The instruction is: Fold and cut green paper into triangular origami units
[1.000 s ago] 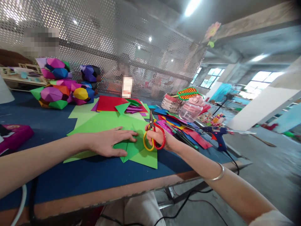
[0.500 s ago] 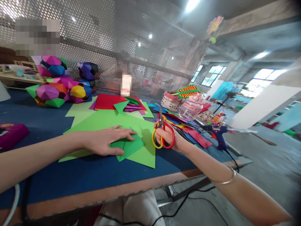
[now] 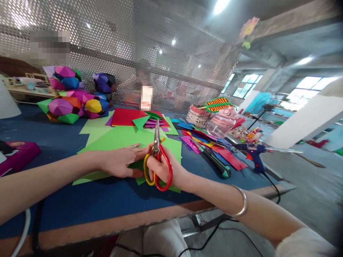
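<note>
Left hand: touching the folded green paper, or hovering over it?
Touching. The head view shows the left hand palm down, flat on the folded green paper, with no gap or shadow under the fingers; the right hand holds the scissors beside it.

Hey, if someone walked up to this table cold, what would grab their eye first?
Most likely the red and yellow scissors, held blades-up in the right hand at the table's near middle, over the green paper that the left hand presses flat. Next, the bright paper polyhedra heaped at the far left.
</note>
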Motion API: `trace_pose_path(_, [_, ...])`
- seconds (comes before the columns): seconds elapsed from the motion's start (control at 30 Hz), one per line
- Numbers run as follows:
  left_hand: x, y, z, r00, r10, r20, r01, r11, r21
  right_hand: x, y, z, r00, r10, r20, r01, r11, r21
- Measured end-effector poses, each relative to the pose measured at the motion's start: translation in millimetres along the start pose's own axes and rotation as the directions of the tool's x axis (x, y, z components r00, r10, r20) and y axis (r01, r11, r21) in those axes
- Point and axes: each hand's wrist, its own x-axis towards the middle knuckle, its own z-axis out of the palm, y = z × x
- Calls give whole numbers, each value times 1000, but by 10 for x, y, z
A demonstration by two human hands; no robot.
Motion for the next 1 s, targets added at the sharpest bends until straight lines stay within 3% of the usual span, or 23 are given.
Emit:
trace_pose_path(0.4, [-29,-3,-16,998,50,-27,-51,999,-18,-45,93,-664,982,73,-175,-107,976,-192])
trace_pose_path(0.53, [-32,10,-27,999,38,-14,-38,999,-27,-79,82,-749,978,62,-199,-105,972,-211])
trace_pose_path(0.63, [-33,17,-36,999,33,-20,-34,999,-34,-77,84,-631,977,19,-212,-60,981,-186])
trace_pose_path(0.73, [-17,9,-35,999,39,-7,-39,998,-40,-63,124,-359,977,25,-211,-32,999,-32])
trace_pose_path(0.87, [15,-9,-14,998,44,-46,-48,995,-87,-59,169,27,994,-3,-108,17,992,126])
trace_pose_path(1.0, [25,-22,13,992,80,-95,-91,989,-117,-66,119,139,999,-13,-40,19,987,158])
